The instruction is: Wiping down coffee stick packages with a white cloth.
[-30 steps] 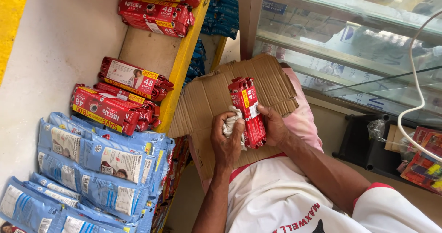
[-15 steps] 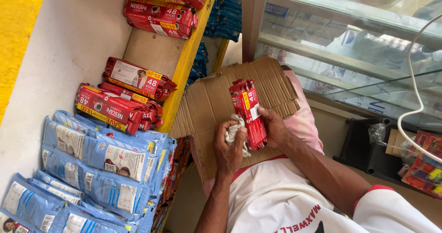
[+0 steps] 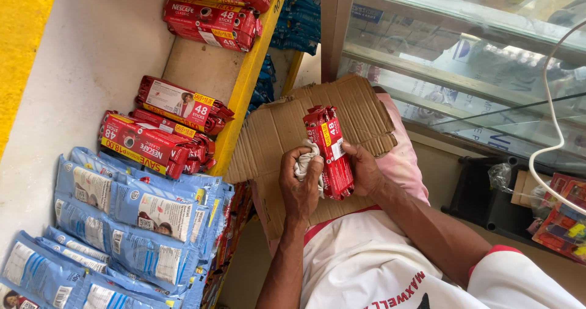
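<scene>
Holding item one: a long red packet (image 3: 329, 153) of sachet sticks, sitting upright over a flattened sheet of brown cardboard (image 3: 274, 132) that is lying across the person's lap.

Right hand (image 3: 361, 170): fingers are curling around the packet's right edge near its lower half, gripping it closed; thumb is pressing on the front face.

Left hand (image 3: 300, 184): fingers are bunching a small pale cloth (image 3: 307, 161) and pressing it against the packet's left side; the hand is closed on the cloth, not on the packet.

Stock nearby, on the pale shelf (image 3: 91, 53) with a yellow front edge, to the person's left:
- red packets (image 3: 165, 132) of the same kind, lying stacked in a loose pile;
- more red packets (image 3: 213, 16) lying further along the shelf;
- blue pouches (image 3: 128, 217) leaning in overlapping rows, close to the shelf edge.

Other fixtures: a glass display counter (image 3: 464, 59) is standing to the right; a white cable (image 3: 549, 120) is hanging in front of it.

Risks, as judged: the packet is being held on one side only, so a hard rub from the cloth could be twisting it out of the right hand and down past the cardboard. The cardboard is resting unsecured and could be sliding off the lap. The blue pouches are overhanging and could be tipping if knocked by the left elbow.
</scene>
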